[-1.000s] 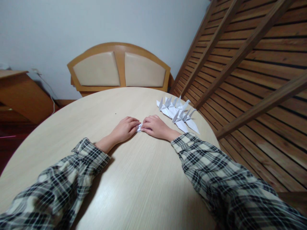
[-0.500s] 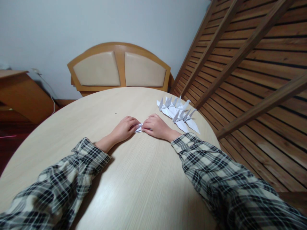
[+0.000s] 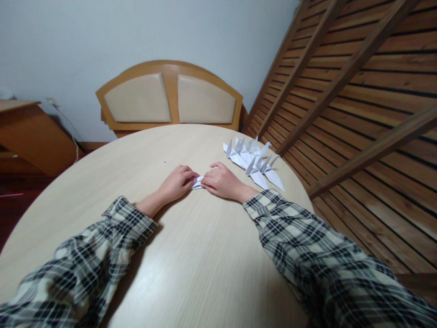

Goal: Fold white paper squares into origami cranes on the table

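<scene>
A small folded piece of white paper (image 3: 197, 183) lies on the round wooden table between my two hands, mostly covered by them. My left hand (image 3: 179, 183) grips its left end, with thumb and fingers closed on it. At the right end, my right hand (image 3: 220, 181) pinches the paper, its upper fingers slightly raised. The folds under my fingers are hidden. Several white origami cranes (image 3: 254, 159) stand in a cluster just beyond my right hand, their wings and necks pointing up.
The pale round table (image 3: 191, 255) fills the lower middle. Behind it stands a wooden headboard (image 3: 173, 95) with cream panels against the wall. A slatted wooden partition (image 3: 358, 114) rises close along the right edge. Left of the table is a brown desk (image 3: 34, 132) with a cable.
The fingers of my right hand have lifted and spread a little. My left hand and the folded paper stay in nearly the same place.
</scene>
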`<state>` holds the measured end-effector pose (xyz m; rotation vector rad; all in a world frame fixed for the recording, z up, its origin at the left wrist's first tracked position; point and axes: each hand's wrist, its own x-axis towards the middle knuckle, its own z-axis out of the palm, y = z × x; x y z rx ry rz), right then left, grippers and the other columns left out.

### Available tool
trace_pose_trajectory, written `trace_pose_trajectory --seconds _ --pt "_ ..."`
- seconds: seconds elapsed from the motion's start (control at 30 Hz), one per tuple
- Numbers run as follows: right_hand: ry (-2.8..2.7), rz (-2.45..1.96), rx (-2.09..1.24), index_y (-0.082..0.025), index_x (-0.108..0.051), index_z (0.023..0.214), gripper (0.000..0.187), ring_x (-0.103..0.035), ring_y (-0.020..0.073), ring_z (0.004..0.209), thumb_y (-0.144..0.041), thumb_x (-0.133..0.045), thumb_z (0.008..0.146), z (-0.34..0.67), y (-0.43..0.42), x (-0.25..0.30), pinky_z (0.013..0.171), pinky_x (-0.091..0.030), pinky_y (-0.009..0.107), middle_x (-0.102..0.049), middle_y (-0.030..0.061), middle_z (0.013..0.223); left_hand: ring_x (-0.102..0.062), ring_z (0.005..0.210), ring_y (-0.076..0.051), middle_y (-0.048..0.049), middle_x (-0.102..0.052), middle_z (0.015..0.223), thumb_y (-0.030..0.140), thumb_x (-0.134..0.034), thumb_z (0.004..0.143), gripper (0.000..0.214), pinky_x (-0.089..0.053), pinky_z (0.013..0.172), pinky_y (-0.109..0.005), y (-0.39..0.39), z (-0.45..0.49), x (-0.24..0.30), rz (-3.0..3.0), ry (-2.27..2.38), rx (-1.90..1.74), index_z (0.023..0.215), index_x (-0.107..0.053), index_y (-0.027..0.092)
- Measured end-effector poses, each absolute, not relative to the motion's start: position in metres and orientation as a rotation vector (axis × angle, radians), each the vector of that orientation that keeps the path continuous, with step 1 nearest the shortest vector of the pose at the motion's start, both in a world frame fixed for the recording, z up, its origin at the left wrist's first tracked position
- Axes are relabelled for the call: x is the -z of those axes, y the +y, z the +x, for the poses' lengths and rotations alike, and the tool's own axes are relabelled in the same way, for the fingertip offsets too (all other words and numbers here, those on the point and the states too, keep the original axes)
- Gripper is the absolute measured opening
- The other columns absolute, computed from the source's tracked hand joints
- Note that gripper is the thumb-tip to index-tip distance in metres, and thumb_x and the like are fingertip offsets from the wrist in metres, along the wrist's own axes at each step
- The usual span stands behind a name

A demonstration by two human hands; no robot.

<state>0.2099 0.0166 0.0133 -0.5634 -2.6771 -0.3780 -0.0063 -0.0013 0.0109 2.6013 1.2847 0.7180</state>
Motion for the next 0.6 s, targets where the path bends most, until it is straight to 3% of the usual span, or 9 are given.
trace_pose_trajectory --seconds 0.3,0.6 --pt "-2.657 -0.571 0.387 -0.016 -0.067 0.089 0.026 -0.057 0.0162 0.08 -0.025 -0.045 0.098 0.2091 0.0165 -0.0107 0.095 -0.029 0.037 -0.07 0.0057 0.084 -0.055 0.09 -0.022 -0.0095 -0.064 0.092 0.016 -0.055 0.088 0.02 -0.045 0.084 -0.037 -0.0013 -0.0068 -0.0121 2.577 1.306 -0.734 0.101 -0.07 0.015" --pt "-2.621 -0.691 0.258 -0.016 -0.068 0.09 0.028 -0.054 0.0174 0.08 -0.031 -0.046 0.099 0.2059 0.015 -0.0112 0.082 -0.029 0.034 -0.069 0.0062 0.085 -0.057 0.086 -0.021 -0.007 -0.065 0.087 0.017 -0.055 0.085 0.015 -0.045 0.08 -0.035 -0.0039 -0.0031 -0.0146 2.512 1.288 -0.807 0.092 -0.068 0.016"
